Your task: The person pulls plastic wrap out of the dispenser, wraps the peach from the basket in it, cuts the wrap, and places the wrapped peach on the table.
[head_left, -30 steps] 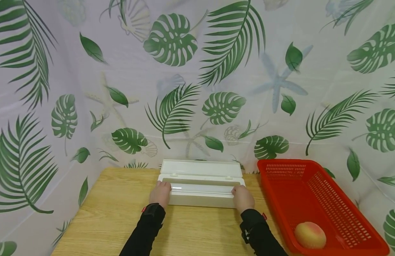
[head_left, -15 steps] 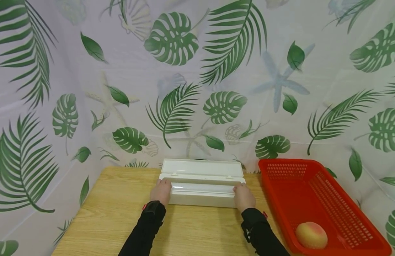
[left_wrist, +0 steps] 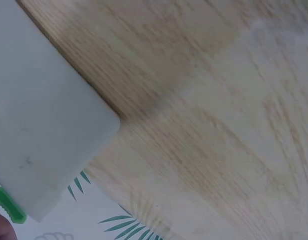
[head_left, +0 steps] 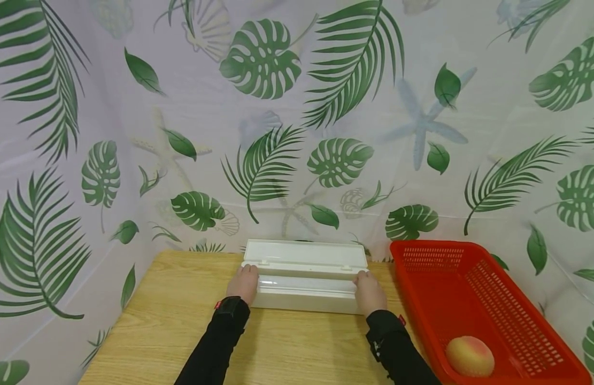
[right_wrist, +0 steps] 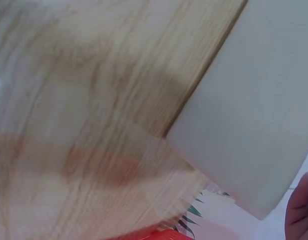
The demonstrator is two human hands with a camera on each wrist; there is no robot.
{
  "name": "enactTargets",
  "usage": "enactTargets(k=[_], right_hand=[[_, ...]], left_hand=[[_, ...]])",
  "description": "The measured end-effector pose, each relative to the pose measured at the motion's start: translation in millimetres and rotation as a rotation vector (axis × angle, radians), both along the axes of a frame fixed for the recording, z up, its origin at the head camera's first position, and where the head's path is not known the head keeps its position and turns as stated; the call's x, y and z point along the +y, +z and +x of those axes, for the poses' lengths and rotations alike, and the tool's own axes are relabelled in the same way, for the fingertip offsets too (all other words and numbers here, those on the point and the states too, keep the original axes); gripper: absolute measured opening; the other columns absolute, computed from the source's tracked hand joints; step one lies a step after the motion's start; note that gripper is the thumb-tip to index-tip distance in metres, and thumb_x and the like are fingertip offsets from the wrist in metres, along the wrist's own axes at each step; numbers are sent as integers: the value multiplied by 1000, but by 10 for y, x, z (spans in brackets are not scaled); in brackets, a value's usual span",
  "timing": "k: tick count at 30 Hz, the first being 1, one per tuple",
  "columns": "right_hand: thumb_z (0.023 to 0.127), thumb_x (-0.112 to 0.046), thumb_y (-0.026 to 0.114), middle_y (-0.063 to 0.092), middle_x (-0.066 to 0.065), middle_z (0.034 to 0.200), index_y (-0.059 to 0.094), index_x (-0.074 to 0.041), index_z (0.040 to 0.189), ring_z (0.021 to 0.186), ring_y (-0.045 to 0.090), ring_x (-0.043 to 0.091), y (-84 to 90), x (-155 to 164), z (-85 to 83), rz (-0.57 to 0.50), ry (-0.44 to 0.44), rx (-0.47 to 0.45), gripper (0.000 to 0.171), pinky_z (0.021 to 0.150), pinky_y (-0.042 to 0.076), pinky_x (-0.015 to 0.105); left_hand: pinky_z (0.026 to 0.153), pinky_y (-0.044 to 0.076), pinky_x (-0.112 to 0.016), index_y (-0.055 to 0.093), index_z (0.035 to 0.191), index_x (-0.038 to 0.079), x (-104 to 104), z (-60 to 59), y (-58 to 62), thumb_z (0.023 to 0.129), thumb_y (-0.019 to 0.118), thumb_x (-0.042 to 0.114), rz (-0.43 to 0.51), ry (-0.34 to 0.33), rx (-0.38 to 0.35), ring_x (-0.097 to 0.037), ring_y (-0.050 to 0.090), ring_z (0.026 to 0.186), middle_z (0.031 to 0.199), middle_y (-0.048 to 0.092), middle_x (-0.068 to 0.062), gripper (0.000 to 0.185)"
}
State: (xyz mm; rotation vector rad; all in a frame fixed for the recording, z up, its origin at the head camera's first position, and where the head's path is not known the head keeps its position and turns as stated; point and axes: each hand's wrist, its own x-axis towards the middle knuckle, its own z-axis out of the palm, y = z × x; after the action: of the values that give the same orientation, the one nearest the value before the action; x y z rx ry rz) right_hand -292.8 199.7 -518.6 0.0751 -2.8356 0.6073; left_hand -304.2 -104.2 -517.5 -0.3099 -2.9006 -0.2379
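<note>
A long white plastic wrap dispenser [head_left: 303,302] lies near the back of the table, its lid [head_left: 306,254] tipped back against the wall. A glossy, clear-looking strip runs lengthwise across its opening. My left hand [head_left: 244,283] has its fingers curled over the dispenser's left end, and my right hand [head_left: 370,293] curls over the right end. The fingertips are largely hidden in the head view. In the left wrist view a small green piece [left_wrist: 9,205] sits at the box's top edge, right by a fingertip. The right wrist view has a fingertip beside the box's upper edge.
A red slotted plastic basket [head_left: 407,299] stands to the right, with a peach [head_left: 470,355] at its near end. The wood-grain table [head_left: 181,310] extends left and in front of the box. A leaf-patterned cloth [head_left: 287,107] hangs behind and on the left.
Both hands have shifted slightly back toward the lid, and the right hand has moved a little to the right. The dispenser and the basket stay in place.
</note>
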Motion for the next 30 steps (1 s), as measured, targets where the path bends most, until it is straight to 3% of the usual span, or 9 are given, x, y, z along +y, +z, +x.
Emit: enactTargets(k=[6,13,21,30], right_hand=[[78,8,57,48,9,75,52,-1,79,68,51,25,62,16,-17,2,14,-4,10,58,44,39],[78,8,56,51,11,78,54,0,82,68,53,28,111,40,-25,28,23,35,9,59,45,41],[77,8,57,50,11,78,54,0,83,65,53,29,171,32,-28,5,11,47,10,56,45,41],[76,10,58,56,14,75,53,2,84,67,57,32,244,19,-42,-20,33,93,13,58,46,41]], left_hand=[[67,48,-35,52,97,-3,12,-20,62,85,53,-2,0,20,-10,-25,52,81,92,52,-14,13],[47,45,-34,51,95,-3,19,-13,139,84,55,0,-3,12,-4,-21,51,55,87,52,-13,12],[45,43,-33,47,96,-4,21,-19,187,86,52,0,50,18,-34,-20,51,52,76,53,-11,12],[41,37,-29,42,88,-1,3,-13,229,87,49,-1,110,-15,19,-15,44,46,63,45,-7,8]])
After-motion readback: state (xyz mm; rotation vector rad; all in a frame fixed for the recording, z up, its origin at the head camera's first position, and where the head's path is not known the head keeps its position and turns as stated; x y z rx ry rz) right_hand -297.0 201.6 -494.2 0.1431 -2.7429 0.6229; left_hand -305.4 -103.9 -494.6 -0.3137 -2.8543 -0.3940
